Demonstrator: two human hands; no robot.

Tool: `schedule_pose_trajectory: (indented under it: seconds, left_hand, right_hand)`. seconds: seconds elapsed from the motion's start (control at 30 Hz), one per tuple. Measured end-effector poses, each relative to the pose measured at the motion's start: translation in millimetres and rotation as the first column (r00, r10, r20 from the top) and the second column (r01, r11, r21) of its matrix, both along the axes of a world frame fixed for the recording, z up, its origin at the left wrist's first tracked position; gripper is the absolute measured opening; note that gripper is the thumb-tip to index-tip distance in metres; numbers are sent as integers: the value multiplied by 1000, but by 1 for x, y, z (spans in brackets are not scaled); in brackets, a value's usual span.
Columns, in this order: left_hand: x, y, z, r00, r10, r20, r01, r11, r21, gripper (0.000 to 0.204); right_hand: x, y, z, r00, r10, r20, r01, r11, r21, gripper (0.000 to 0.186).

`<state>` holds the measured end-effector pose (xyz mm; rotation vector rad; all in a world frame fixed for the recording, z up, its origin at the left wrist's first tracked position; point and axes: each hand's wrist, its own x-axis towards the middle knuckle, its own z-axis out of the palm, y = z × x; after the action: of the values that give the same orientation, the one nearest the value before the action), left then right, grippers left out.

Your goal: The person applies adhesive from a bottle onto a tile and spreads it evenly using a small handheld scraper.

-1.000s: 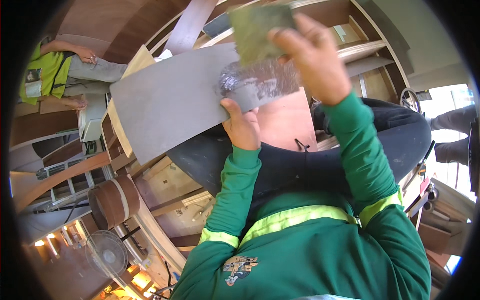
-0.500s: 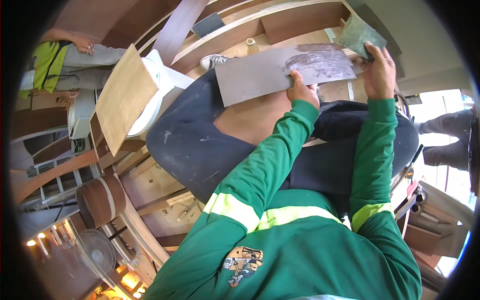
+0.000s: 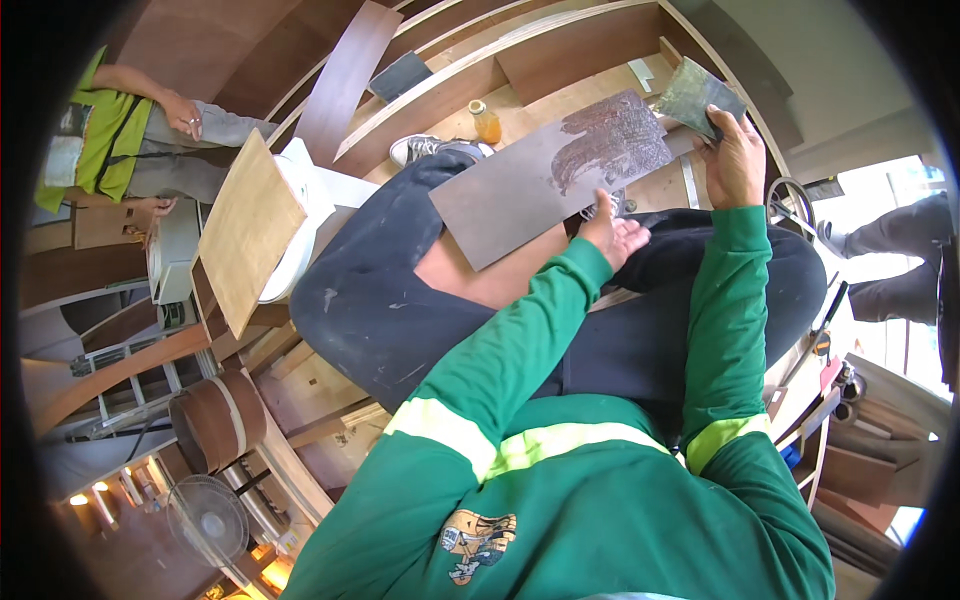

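A flat rectangular grey-brown panel (image 3: pixel 500 208) lies tilted over my lap, its far right end coated with a dark, wet, ridged smear (image 3: pixel 612 140). My left hand (image 3: pixel 610 236) is at its near edge, fingers stretched out and palm partly showing; the thumb is by the edge, and I cannot tell whether it touches. Beyond the panel's right end, my right hand (image 3: pixel 737 160) grips a thin, square, stained spreader (image 3: pixel 698 97) between thumb and fingers. The spreader's lower corner is close to the coated end.
A small bottle of amber liquid (image 3: pixel 486 122) stands beside a sneaker (image 3: pixel 420 149). To the left, a plywood board (image 3: pixel 250 235) leans against a white round-rimmed object (image 3: pixel 297 250). Wooden framing (image 3: pixel 515 75) surrounds me. Another person (image 3: pixel 130 130) is at far left; someone's legs (image 3: pixel 900 260) show at right.
The panel has tilted, its right end swinging farther away. My left hand has let go and opened its fingers. My right hand and spreader have shifted slightly left in the picture.
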<state>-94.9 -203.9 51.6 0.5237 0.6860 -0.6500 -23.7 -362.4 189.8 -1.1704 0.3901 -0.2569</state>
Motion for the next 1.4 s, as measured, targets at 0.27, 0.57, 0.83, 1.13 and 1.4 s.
schedule_pose_trajectory:
  seconds: [0.27,0.57,0.83,1.13,1.4]
  left_hand:
    - [106,141,28,772,-403,491,-431,236,871,74]
    - [198,280,-53,571,-821,23,-102,-43,994,101]
    - [207,245,-70,438,-898,45,-256,-76,964,83]
    - [223,238,-69,606,-789,100,-305,-114,946,59]
    - [209,223,63,379,-825,419,-710,30,703,65]
  right_hand:
    - [-6,-25,15,987,-133,95,136,990,-32,18]
    - [-2,-21,13,987,-153,55,149,986,81,15]
    - [2,-17,6,987,-161,-22,161,987,18,16]
    - [10,-11,-10,990,-143,-15,143,990,8,19]
    - [6,1,-12,986,23,165,-87,915,393,18]
